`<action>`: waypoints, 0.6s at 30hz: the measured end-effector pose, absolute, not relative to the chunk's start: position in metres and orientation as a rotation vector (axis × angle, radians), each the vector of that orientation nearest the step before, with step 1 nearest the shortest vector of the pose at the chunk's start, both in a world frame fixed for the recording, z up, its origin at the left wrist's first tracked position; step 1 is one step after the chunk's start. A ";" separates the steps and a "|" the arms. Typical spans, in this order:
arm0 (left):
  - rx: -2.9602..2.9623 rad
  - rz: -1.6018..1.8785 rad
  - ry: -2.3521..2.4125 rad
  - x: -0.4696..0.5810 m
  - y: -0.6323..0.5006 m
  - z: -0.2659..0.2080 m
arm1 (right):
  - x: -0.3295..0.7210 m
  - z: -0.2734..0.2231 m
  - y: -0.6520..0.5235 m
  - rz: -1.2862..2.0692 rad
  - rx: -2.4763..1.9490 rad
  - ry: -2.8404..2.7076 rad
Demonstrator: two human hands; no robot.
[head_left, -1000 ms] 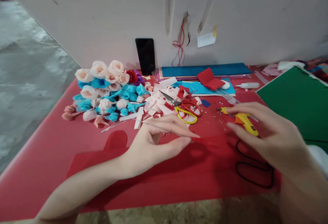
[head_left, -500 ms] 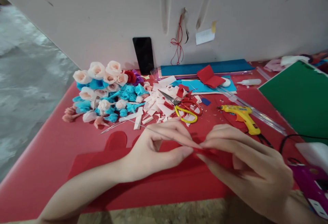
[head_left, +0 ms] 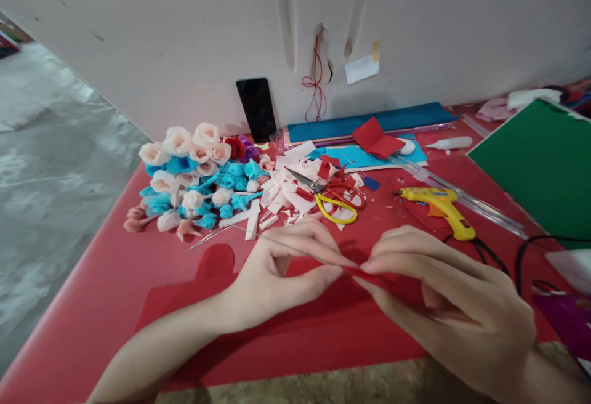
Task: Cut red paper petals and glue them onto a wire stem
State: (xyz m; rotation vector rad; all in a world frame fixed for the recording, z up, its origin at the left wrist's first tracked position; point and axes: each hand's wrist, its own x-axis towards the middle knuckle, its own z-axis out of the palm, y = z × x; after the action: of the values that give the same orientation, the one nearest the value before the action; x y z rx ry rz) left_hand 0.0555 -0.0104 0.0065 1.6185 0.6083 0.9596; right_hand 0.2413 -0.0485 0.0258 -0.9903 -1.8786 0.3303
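Note:
My left hand [head_left: 289, 268] pinches a thin wire [head_left: 295, 250], which runs back along the fingers toward the pile of flowers. My right hand [head_left: 452, 305] is closed on a piece of red crepe paper [head_left: 392, 282], most of it hidden by the fingers. The fingertips of both hands meet where the paper lies against the wire. Beneath them a larger red sheet [head_left: 175, 296] covers the front of the table. A rounded red paper piece [head_left: 216, 261] lies just left of my left hand.
Paper flowers [head_left: 191, 176] are heaped at the left. Scissors [head_left: 327, 194] lie on white and red scraps [head_left: 281, 191]. A yellow glue gun [head_left: 438, 207], a glue bottle [head_left: 450, 143] and a green board [head_left: 535, 164] are at the right. A phone [head_left: 257, 109] leans on the wall.
The view has shifted slightly, so the things on the table appear a little displaced. Both hands keep their pinch at the wire and the red paper, with hardly any movement.

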 end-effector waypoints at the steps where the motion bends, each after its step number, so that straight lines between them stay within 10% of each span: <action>1: 1.612 0.962 0.605 0.056 -0.011 0.006 | 0.241 0.025 -0.048 0.342 -0.977 -1.875; 18: 1.373 0.841 0.516 0.054 -0.011 0.002 | 0.251 0.029 -0.052 0.123 -0.878 -2.066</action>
State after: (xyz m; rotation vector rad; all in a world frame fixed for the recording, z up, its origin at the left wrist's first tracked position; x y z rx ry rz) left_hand 0.0540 -0.0106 0.0025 1.3728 0.5155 0.8409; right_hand 0.2507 -0.0518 0.0294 -0.8782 -2.0658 0.1235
